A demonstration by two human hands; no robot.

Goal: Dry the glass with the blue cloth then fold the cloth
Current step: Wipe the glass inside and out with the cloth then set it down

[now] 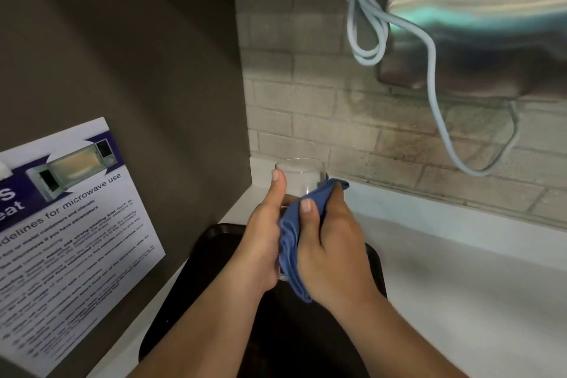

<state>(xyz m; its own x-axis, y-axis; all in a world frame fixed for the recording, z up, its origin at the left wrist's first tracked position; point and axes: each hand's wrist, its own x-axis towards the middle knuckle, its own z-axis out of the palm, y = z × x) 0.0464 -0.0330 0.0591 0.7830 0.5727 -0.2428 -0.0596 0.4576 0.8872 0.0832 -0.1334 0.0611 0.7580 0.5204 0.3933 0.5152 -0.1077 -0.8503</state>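
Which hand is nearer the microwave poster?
Left. The left hand grips the glass on the side towards the poster; the right hand, pressing the cloth to the glass, is on the far side.

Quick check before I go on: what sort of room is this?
Probably a shared kitchenette or staff break room: a posted notice on microwave use, a tiled wall behind a white counter, and a steel wall-mounted appliance with a cable.
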